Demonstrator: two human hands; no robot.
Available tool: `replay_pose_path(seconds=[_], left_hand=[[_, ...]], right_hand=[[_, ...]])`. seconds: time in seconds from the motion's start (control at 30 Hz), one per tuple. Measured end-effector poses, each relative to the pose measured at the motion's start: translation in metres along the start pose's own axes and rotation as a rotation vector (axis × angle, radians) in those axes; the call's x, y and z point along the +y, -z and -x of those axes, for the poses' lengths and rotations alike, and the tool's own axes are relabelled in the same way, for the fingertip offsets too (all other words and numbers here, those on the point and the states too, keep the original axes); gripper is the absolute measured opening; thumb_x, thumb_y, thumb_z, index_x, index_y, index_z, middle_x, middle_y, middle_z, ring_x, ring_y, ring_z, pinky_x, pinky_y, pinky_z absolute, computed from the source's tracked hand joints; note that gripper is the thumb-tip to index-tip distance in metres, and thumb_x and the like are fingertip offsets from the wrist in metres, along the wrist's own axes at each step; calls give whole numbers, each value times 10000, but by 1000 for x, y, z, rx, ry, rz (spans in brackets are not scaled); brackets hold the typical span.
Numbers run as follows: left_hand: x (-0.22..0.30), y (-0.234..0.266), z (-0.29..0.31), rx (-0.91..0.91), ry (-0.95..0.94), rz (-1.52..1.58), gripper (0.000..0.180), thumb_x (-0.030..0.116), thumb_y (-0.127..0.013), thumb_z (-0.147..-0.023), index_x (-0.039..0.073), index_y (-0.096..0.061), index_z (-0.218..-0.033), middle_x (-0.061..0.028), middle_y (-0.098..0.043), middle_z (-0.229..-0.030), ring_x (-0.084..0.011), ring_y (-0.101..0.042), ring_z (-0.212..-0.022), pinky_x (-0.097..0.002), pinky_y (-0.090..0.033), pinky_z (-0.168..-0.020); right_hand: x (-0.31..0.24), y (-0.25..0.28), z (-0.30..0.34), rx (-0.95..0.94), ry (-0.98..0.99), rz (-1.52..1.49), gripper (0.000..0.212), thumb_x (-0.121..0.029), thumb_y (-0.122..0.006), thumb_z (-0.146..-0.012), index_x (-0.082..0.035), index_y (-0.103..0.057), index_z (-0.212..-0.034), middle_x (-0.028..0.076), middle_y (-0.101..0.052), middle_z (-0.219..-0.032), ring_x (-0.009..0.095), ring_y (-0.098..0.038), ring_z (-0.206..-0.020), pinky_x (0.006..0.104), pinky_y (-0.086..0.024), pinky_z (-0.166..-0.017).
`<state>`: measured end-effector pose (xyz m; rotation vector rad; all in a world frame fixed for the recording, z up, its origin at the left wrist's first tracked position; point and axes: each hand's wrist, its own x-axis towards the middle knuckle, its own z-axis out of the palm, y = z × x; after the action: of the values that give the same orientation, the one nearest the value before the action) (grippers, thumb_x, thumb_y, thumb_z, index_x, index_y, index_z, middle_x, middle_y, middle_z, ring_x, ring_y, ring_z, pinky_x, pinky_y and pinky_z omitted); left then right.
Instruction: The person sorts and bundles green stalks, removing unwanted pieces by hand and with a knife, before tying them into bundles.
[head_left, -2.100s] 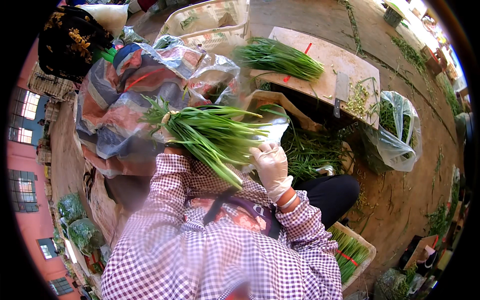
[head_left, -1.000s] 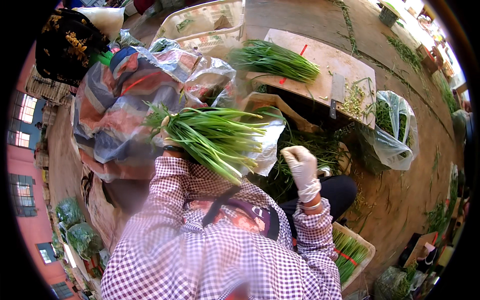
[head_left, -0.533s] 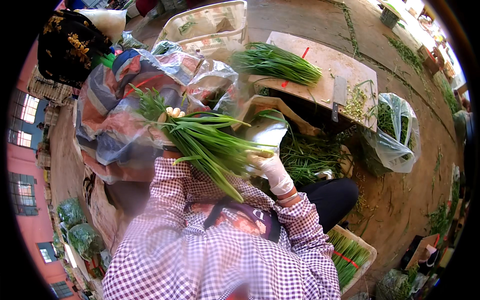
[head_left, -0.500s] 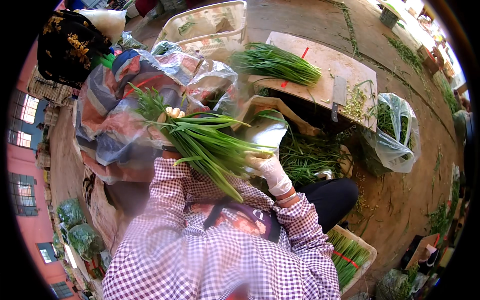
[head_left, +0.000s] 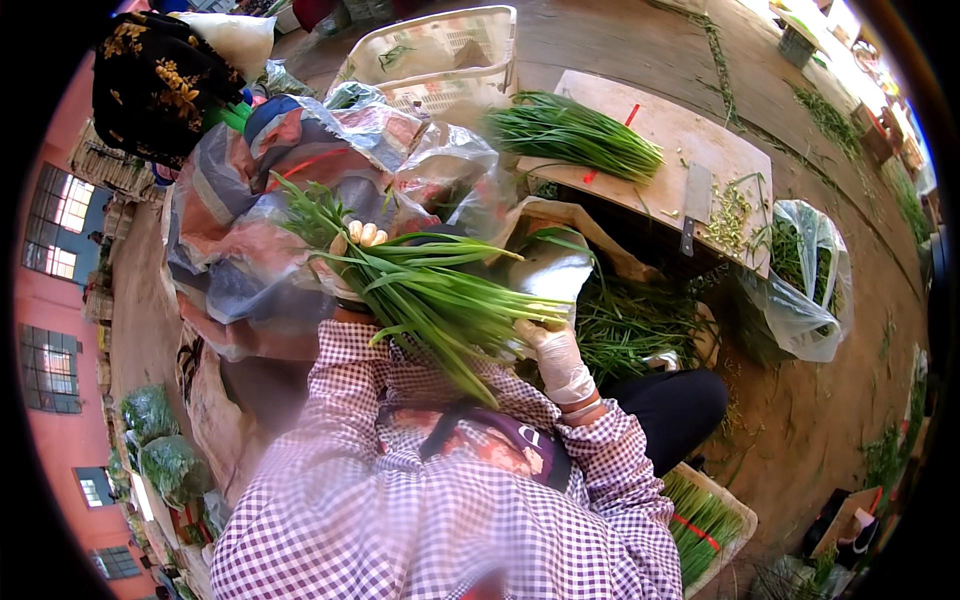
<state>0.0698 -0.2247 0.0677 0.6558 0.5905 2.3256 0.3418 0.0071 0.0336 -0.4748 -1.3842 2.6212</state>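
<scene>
The left hand is closed around a bunch of chives. Its fingertips curl over the top of the stalks, close to the leafy tips that poke out past them to the left. The bunch lies flat across the person's chest, from the left hand over to the right hand.

The right hand wears a thin glove. Its fingers are bent and pinch the other end of the bunch, where the stalks come together. The bunch is up in the air, held only by the two hands, not resting on anything.

The chives look light, soft and floppy. Some leaves droop down below the fingers toward the checked shirt. They would bend or snap if squeezed hard, and loose ones could slide out. A good place to hold looks like the middle or the thick end, with the whole hand wrapped around, not just the thin tips.

Past the fingers sits a crinkly bag. Further away is a board with more chives and a knife on it. A heap of greens lies just beside the right hand.
</scene>
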Motion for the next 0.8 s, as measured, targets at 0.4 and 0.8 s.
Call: replay_pose_path(seconds=[0.4,0.8], left_hand=[[0,60,22,24,-43,244,307,239,-446,-963,145,-325,-698,2,-320,-706,-133,-298,-671,-297,-277,-636],[-4,32,8,-98,20,239,260,222,-383,-977,158,-350,-727,23,-327,-725,-127,-307,-668,-298,-281,-651]], right_hand=[[-50,40,26,-176,-120,177,148,-129,-684,-835,-12,-664,-923,-2,-647,-901,101,-575,-863,260,-455,-810],[-74,76,20,182,343,1004,132,-118,-705,-793,-40,-697,-899,122,-675,-900,284,-632,-882,355,-496,-800]])
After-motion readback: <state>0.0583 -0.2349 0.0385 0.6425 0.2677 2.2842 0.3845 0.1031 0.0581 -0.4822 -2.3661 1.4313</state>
